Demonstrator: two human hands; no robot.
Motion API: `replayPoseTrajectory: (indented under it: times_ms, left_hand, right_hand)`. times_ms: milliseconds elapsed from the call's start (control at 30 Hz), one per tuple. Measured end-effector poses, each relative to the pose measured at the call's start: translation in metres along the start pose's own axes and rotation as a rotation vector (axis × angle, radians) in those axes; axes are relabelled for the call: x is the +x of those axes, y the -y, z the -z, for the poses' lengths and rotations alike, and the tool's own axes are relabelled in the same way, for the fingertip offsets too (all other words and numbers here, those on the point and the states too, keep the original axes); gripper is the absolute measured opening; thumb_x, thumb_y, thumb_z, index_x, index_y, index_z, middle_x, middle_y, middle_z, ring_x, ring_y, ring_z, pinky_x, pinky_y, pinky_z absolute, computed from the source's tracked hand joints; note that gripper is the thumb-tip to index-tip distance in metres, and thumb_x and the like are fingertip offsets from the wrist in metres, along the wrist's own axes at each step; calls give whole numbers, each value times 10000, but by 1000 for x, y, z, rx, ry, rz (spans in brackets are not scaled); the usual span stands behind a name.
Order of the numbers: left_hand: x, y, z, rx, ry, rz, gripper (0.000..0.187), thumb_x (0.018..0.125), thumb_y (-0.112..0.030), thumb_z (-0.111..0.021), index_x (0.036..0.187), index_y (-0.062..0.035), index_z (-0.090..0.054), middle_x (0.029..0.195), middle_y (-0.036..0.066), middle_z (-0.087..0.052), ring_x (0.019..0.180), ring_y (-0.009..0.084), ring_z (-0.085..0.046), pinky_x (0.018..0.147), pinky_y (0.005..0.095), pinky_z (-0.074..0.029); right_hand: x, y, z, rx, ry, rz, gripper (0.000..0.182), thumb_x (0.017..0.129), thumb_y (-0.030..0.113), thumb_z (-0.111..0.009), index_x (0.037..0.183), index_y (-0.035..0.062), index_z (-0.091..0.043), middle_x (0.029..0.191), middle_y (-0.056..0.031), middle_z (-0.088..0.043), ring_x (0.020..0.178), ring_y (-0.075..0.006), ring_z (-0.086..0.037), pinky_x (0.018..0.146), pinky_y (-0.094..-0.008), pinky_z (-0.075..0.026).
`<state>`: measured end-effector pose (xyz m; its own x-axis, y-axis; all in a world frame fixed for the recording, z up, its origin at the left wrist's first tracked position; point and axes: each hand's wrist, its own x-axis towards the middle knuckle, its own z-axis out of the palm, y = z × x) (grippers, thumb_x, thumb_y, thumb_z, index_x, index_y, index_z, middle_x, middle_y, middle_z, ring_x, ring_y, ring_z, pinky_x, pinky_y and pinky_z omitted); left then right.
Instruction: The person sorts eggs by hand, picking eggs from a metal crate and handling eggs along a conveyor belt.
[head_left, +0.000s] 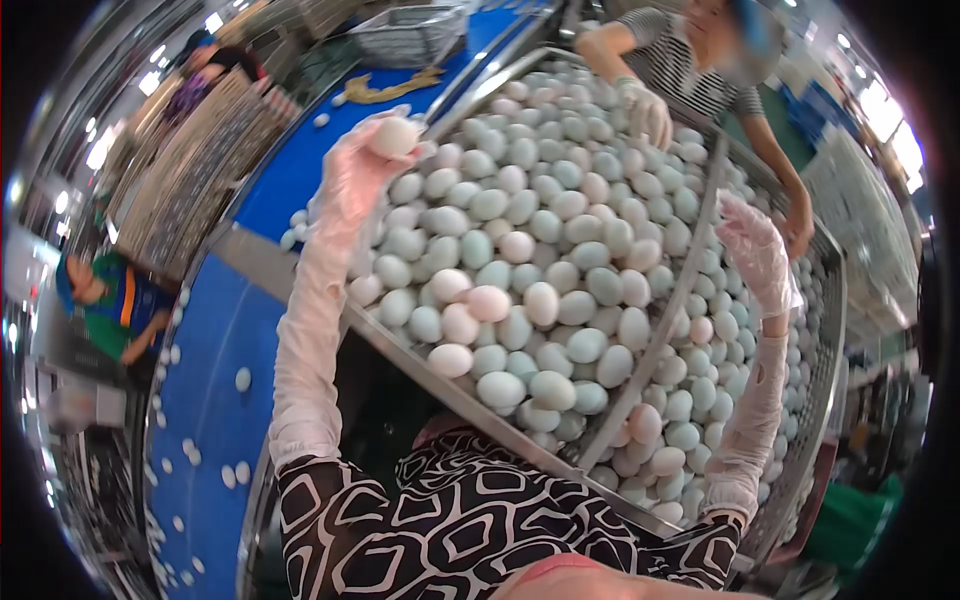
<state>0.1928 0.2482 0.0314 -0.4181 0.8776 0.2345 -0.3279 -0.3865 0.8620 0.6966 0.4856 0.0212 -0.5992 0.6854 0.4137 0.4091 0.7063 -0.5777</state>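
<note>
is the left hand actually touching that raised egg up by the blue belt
Touching. The head view shows the egg held in the gloved left hand, its shell against the fingers with no gap.

In our view, we can pass above the belt [208, 335] at nine o'clock; at one o'clock the co-worker's glove [645, 113] obstructs us, and at three the divider [648, 352] stands between eggs [517, 247].

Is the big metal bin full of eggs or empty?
Full: eggs lie heaped across the metal bin, hiding its floor.
</note>
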Motion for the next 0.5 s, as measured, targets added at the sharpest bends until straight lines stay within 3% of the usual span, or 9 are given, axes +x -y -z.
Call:
replayPoseTrajectory:
  times_ms: [33, 67, 167, 233, 267, 367, 400, 467, 500]
  left_hand:
    - [-31, -20, 22, 2, -83, -34, 461, 1000, -320, -614, 1270, 54, -625, 1165, 232, -698, 933, 368, -732, 772, 362, -631]
    - [-65, -39, 48, 41, -176, -42, 550, 1012, -334, -613, 1375, 74, -551, 1275, 269, -639, 1018, 364, -705, 766, 311, -590]
    - [-171, -75, 150, -246, -141, -149, 484, 1042, -343, -593, 1310, 61, -595, 1255, 243, -652, 1087, 339, -689, 773, 316, -594]
    - [-240, -75, 148, -77, -736, -371, 432, 1051, -352, -586, 1241, 34, -629, 1245, 185, -670, 1110, 311, -683, 800, 362, -602]
    - [-276, -72, 149, -86, -752, -440, 404, 1050, -354, -588, 1205, 16, -638, 1247, 142, -681, 1103, 292, -686, 820, 404, -600]
    - [-368, -33, 155, -216, -958, -512, 429, 1066, -359, -553, 1212, 38, -625, 1185, 163, -679, 1021, 290, -693, 821, 431, -599]
    - [-398, -10, 159, -347, -993, -476, 435, 1057, -362, -564, 1240, 31, -596, 1076, 167, -692, 944, 339, -722, 745, 427, -608]
    - [-447, 69, 176, -483, -1143, -528, 413, 1048, -342, -561, 1259, 12, -593, 1107, 173, -678, 967, 327, -726, 782, 402, -629]
    - [-477, 115, 190, -556, -1206, -461, 404, 1032, -336, -582, 1255, 0, -601, 1102, 179, -675, 972, 327, -725, 800, 418, -640]
  right_hand:
    - [21, 50, -14, 36, 47, 62, 473, 893, 101, -752, 1358, 107, -665, 1149, -80, -719, 949, -150, -689, 882, -315, -553]
    - [40, 86, -28, 73, 99, 126, 465, 900, 84, -742, 1358, 106, -665, 1149, -71, -719, 959, -139, -689, 879, -311, -552]
    - [97, 161, -96, 143, 371, 362, 462, 909, 59, -720, 1365, 103, -660, 1169, -76, -717, 989, -128, -690, 888, -309, -548]
    - [126, 220, -151, 157, 531, 444, 471, 913, 47, -711, 1377, 109, -656, 1186, -79, -716, 998, -134, -691, 898, -303, -543]
    - [140, 249, -182, 167, 618, 485, 468, 918, 47, -706, 1380, 105, -654, 1185, -79, -716, 996, -135, -691, 902, -297, -540]
    - [170, 327, -282, 249, 863, 563, 433, 958, 83, -680, 1388, 56, -642, 1182, -75, -719, 1015, -128, -674, 924, -281, -526]
    - [177, 348, -321, 257, 906, 605, 427, 972, 112, -675, 1394, 53, -640, 1181, -63, -717, 1019, -122, -664, 925, -280, -523]
    - [181, 387, -392, 212, 938, 653, 422, 988, 148, -675, 1390, 25, -641, 1159, -43, -725, 1003, -103, -650, 895, -264, -519]
    - [183, 396, -428, 228, 950, 656, 421, 986, 160, -680, 1367, -14, -645, 1161, -45, -721, 979, -91, -646, 852, -250, -514]
